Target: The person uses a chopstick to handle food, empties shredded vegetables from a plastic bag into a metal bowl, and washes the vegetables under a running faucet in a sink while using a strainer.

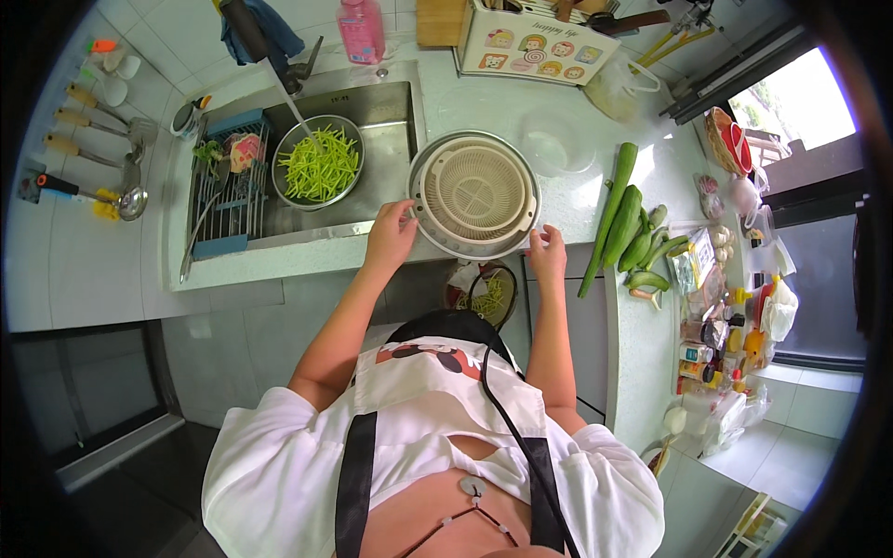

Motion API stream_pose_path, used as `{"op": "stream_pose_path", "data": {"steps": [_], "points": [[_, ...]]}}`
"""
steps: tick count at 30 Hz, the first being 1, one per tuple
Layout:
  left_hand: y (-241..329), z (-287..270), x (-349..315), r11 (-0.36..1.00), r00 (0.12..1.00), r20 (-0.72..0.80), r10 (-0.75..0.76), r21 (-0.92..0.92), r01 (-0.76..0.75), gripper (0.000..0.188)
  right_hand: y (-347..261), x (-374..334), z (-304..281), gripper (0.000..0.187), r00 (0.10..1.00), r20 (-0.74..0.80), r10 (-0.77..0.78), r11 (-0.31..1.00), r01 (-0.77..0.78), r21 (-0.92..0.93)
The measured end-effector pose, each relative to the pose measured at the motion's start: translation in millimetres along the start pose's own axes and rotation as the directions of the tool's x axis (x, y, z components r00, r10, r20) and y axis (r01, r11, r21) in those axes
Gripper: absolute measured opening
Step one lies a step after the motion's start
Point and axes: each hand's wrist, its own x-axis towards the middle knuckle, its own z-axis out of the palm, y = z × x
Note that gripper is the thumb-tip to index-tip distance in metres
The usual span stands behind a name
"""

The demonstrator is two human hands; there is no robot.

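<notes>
A round metal basin (510, 245) with a beige plastic colander (476, 186) nested inside sits at the counter's front edge, just right of the sink. My left hand (391, 234) grips the basin's left rim, fingers bent over it. At the lower right rim, my right hand (548, 253) has its thumb and fingers curled in against the edge; the exact contact is partly hidden. The colander looks bare inside. In the sink, a second metal bowl (355, 186) holds cut green stems (319, 167), and water seems to run into it from the faucet (270, 70).
A drying rack (228, 209) spans the sink's left side. Long green vegetables (621, 228) lie on the right counter, beside bottles and bags. A patterned knife holder (535, 48) and a pink bottle (361, 33) stand behind. Below the counter edge is a bin (505, 296).
</notes>
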Motion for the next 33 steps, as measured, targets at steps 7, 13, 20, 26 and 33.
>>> {"op": "stream_pose_path", "data": {"steps": [7, 13, 20, 26, 33], "points": [[-9, 8, -7, 0.969, 0.974, 0.134, -0.180, -0.143, 0.199, 0.048, -33, -22, -2, 0.048, 0.853, 0.424, 0.304, 0.719, -0.498, 0.485], [-11, -8, 2, 0.701, 0.876, 0.335, -0.346, -0.529, 0.479, 0.050, -41, -31, 13, 0.056, 0.924, 0.320, 0.211, 0.679, -0.374, 0.632], [13, -44, 11, 0.491, 0.859, 0.392, -0.328, -0.706, 0.510, 0.039, -109, -42, -32, 0.056, 0.976, 0.174, 0.131, 0.703, -0.216, 0.677], [37, -45, 34, 0.498, 0.900, 0.376, -0.221, -0.750, 0.435, 0.032, -109, -46, -41, 0.059, 0.962, 0.185, 0.202, 0.582, -0.270, 0.767], [68, -16, 51, 0.512, 0.856, 0.515, -0.051, -0.722, 0.465, 0.030, -111, -55, -80, 0.056, 0.937, 0.028, 0.347, 0.553, -0.229, 0.801]]}}
